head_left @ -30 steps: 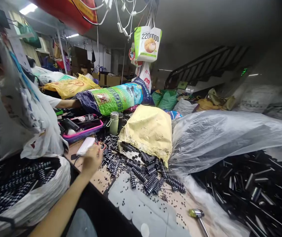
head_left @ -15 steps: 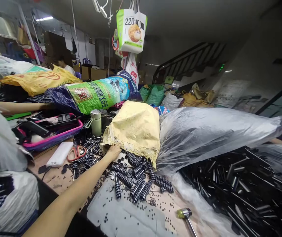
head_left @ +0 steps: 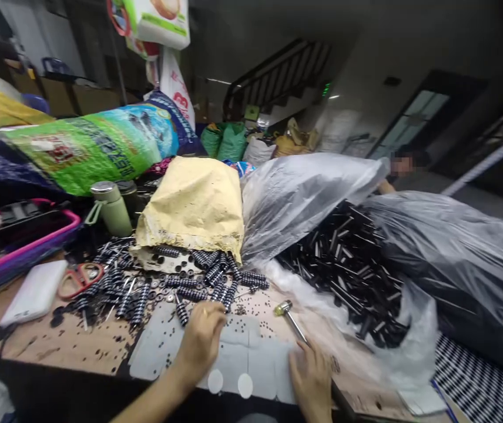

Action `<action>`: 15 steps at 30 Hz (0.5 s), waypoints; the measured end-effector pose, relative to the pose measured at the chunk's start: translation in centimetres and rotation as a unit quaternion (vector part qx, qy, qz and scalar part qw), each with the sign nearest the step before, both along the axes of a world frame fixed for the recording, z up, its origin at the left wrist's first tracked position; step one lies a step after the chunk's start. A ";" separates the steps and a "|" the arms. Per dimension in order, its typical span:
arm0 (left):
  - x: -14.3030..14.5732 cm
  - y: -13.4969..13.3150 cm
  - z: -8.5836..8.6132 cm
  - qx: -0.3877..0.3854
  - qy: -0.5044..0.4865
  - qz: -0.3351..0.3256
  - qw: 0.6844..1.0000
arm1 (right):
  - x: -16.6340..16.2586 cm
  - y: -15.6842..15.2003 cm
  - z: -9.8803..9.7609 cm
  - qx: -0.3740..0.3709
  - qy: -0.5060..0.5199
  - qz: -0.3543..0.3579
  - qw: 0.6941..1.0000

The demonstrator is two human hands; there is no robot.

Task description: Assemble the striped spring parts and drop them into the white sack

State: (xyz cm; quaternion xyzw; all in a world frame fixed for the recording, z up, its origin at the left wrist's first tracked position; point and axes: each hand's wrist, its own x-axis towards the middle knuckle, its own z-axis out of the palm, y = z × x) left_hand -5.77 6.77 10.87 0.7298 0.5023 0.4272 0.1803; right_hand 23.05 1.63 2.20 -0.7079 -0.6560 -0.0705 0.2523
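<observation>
My left hand is above the grey mat with its fingers curled together; what they hold, if anything, is hidden. Just beyond it lies a heap of black ribbed rods with thin metal shafts. My right hand is low over the table's front part, fingers stretched out and thumb apart. Its fingertips meet the handle end of a small hammer with a yellowish face; how firmly they touch it I cannot tell. A cream sack spills the ribbed rods at its mouth.
Left on the table are red-handled scissors, a white power bank, a green flask and a pink-rimmed basket. Many black tubes lie at right among clear plastic bags. Another person is behind.
My left hand has come back from the sack's mouth to the mat. My right hand has entered view by the hammer. The view has turned right and down.
</observation>
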 end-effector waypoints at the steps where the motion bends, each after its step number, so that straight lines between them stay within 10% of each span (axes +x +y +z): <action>1: 1.2 -1.5 -0.8 -0.027 -0.020 -0.017 0.999 | -0.1 1.2 1.0 0.007 0.022 0.018 1.000; 9: 4.3 -2.5 -6.5 -0.017 -0.041 -0.111 0.993 | 2.2 16.1 7.6 0.015 0.254 -0.027 0.967; 15: 3.6 -1.9 -5.8 -0.127 -0.111 -0.029 0.985 | 2.5 15.6 7.5 0.007 0.394 -0.027 0.919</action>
